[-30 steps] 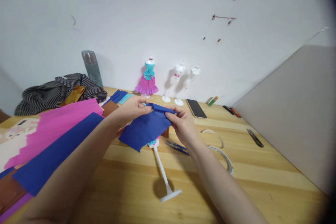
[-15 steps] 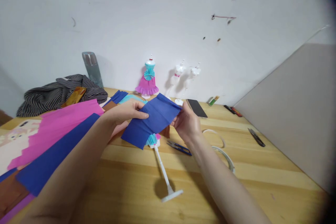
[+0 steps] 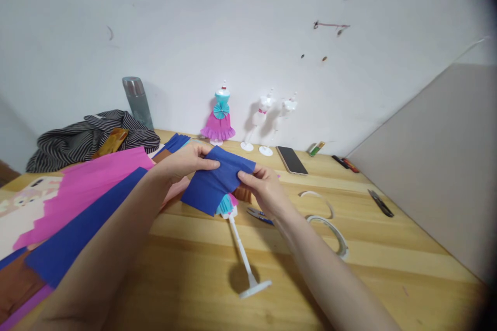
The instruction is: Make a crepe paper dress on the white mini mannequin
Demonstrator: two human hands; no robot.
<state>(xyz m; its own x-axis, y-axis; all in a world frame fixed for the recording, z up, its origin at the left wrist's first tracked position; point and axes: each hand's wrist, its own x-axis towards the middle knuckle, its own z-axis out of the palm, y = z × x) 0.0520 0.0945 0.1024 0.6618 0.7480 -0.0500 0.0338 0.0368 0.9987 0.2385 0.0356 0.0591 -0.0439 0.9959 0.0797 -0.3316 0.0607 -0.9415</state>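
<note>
A rectangle of blue crepe paper (image 3: pixel 215 181) is stretched between my two hands above the table. My left hand (image 3: pixel 190 162) pinches its upper left part, thumb on top. My right hand (image 3: pixel 264 186) is closed on its right edge, the thumb pressed on the face of the sheet. Beneath the paper lies a small white dress-form stand (image 3: pixel 243 253) on its side; turquoise and pink paper (image 3: pixel 225 205) shows at its upper end, and the rest is hidden by the blue sheet. Partly behind my right hand lie blue-handled thread snips (image 3: pixel 259 214).
Crepe paper sheets (image 3: pixel 97 186) spread over the left side, beside striped cloth (image 3: pixel 89 137) and a flask (image 3: pixel 139 103). By the wall stand a dressed mannequin (image 3: pixel 218 119) and two bare ones (image 3: pixel 264 108). A phone (image 3: pixel 292 160), tape rolls (image 3: pixel 337 235) and a cutter (image 3: pixel 380 202) lie rightward.
My right hand has moved left along the blue paper and its thumb now lies on the front. The sheet's right end has come in closer; my left hand has hardly moved.
</note>
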